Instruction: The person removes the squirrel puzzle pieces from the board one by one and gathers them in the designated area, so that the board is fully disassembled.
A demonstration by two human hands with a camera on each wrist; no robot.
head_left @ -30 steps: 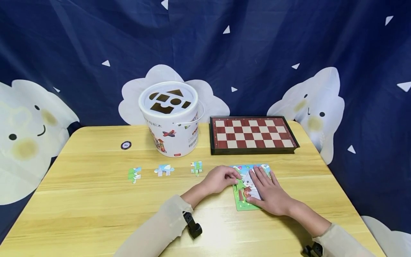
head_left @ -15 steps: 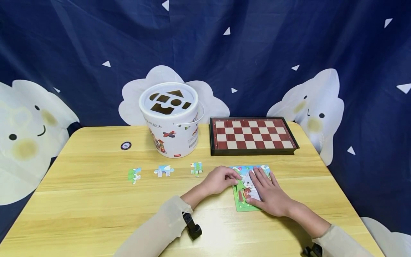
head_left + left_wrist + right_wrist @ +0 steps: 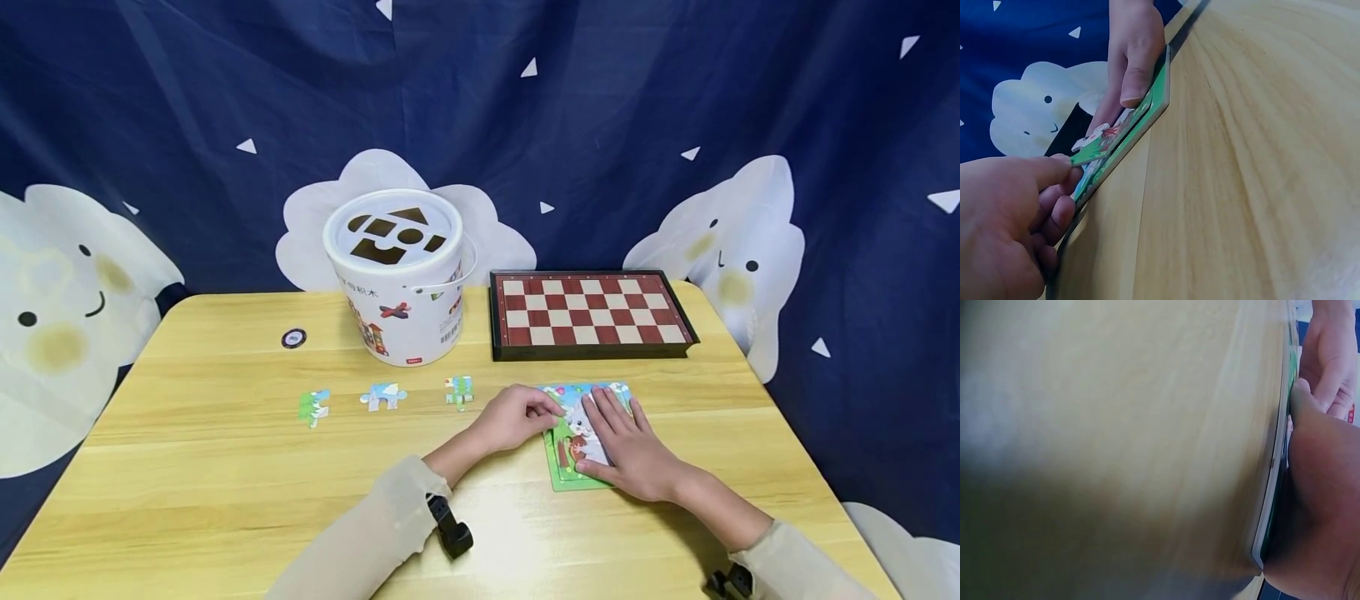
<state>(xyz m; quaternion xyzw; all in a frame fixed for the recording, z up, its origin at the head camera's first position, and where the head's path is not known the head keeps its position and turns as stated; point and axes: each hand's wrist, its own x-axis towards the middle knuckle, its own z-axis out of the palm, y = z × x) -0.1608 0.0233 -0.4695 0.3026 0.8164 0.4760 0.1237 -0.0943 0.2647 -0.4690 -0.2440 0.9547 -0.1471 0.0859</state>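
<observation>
Head view: my hands at a puzzle [image 3: 557,473]

The puzzle lies on the table [image 3: 225,483], in front of a chessboard [image 3: 592,312]. My left hand [image 3: 516,418], fingers curled, pinches a green piece [image 3: 1092,152] over the puzzle's left side; in the left wrist view it tilts up. My right hand [image 3: 637,454] lies flat on the puzzle, fingers straight, gripping nothing. Three loose pieces [image 3: 384,392] lie to the left, near a bucket [image 3: 408,308].
</observation>
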